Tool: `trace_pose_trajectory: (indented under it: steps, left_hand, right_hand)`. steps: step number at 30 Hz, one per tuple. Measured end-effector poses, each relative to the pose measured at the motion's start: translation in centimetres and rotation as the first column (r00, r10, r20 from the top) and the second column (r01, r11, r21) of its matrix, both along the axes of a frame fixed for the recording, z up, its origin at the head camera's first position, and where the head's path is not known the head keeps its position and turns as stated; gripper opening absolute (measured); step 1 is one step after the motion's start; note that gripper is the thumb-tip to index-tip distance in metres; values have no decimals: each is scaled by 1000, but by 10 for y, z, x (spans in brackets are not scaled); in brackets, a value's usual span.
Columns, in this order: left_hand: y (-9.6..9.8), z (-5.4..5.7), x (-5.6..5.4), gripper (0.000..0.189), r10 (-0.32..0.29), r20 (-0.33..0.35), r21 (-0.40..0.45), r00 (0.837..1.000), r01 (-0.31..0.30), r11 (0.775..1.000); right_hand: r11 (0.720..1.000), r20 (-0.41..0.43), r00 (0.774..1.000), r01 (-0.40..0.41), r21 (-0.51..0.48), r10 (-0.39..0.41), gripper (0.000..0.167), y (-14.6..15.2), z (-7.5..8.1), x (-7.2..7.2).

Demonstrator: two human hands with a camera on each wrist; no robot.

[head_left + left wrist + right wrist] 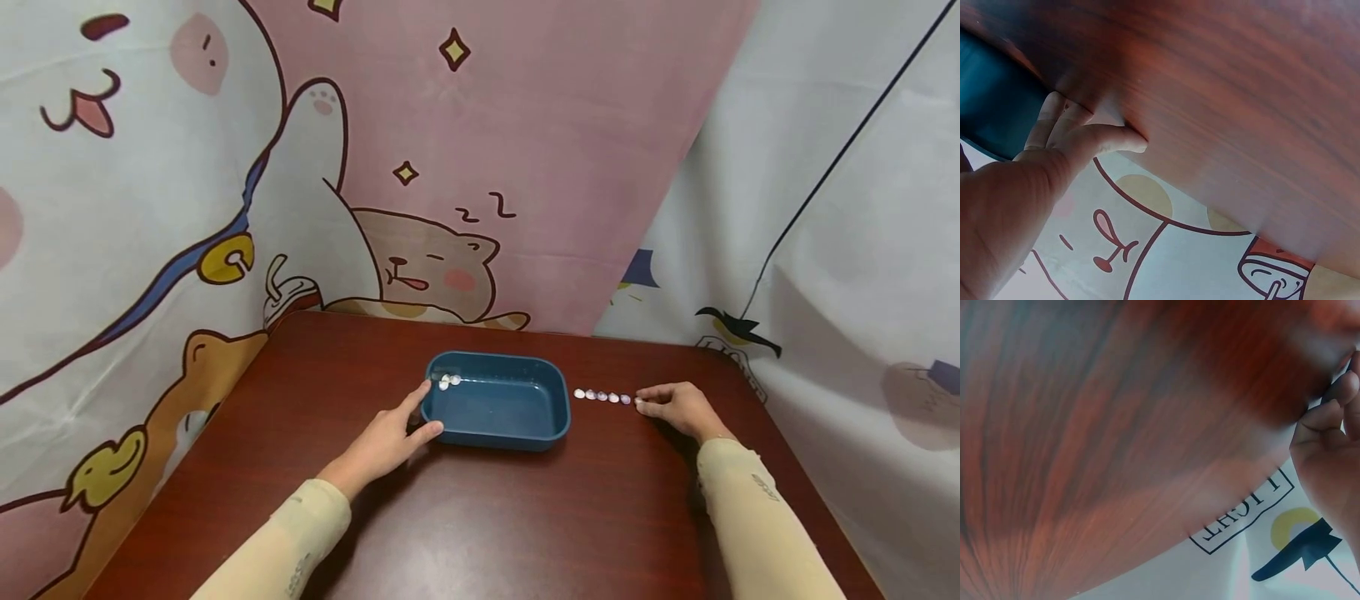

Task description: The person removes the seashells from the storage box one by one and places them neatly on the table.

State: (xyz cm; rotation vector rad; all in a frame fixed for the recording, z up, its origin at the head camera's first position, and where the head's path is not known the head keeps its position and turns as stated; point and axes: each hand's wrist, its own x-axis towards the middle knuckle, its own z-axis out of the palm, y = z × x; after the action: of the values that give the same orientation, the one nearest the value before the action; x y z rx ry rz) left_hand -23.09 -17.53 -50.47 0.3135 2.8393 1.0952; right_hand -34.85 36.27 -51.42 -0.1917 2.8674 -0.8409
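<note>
A row of several small round pale pieces with purple tints (602,397), shell-like in look, lies on the table right of a blue plastic basin (495,442). At the row's right end my right hand (681,408) pinches one more such piece (639,401) between thumb and fingertips, low at the tabletop. In the right wrist view that hand (1329,440) shows only at the right edge, its piece hidden. My left hand (386,442) rests at the basin's left end, fingers extended and thumb spread at the near corner. Inside the basin, 3 pale pieces (449,381) sit at the far left.
The dark red-brown wooden table (495,525) reaches back to a cartoon-printed cloth (555,167), which hangs behind it and along both sides. Light reflects off the table's near middle.
</note>
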Motion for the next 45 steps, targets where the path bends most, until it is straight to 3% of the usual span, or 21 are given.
trace_pose_trajectory:
  steps: [21,45]
  left_hand:
    - [3,2,2,83,18,3,-17,1000,-18,1000]
    - [4,5,3,83,22,25,3,999,-22,1000]
  right_hand:
    - [1000,-15,1000,25,1,-25,45,1,-10,-7]
    - [999,33,999,39,-21,-38,53,-3,-2,-2]
